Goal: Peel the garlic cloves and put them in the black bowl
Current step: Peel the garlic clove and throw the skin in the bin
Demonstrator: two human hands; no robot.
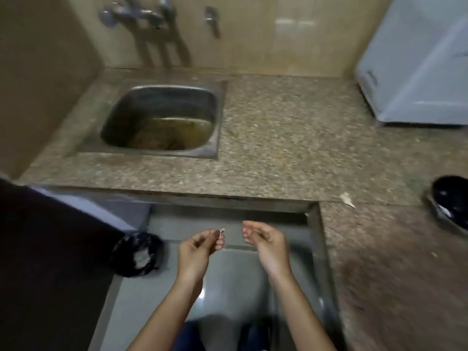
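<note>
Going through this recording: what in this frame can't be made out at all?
Black bowl: head view, cut by the right edge and blurred; contents unclear.
Right hand: head view, curled fingers hide whether it holds a clove.
Left hand: pinches a tiny scrap, too small to tell skin from clove.
Sink: murky water hides the bottom.

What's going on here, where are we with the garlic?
A person stands at the counter, both hands out over the floor. The left hand pinches a small pale scrap, likely garlic skin; the right hand is loosely curled, and whether it holds a clove is unclear. The black bowl sits on the counter at far right, a loose bit of peel nearby. A black-lined bin stands on the floor at left.
</note>
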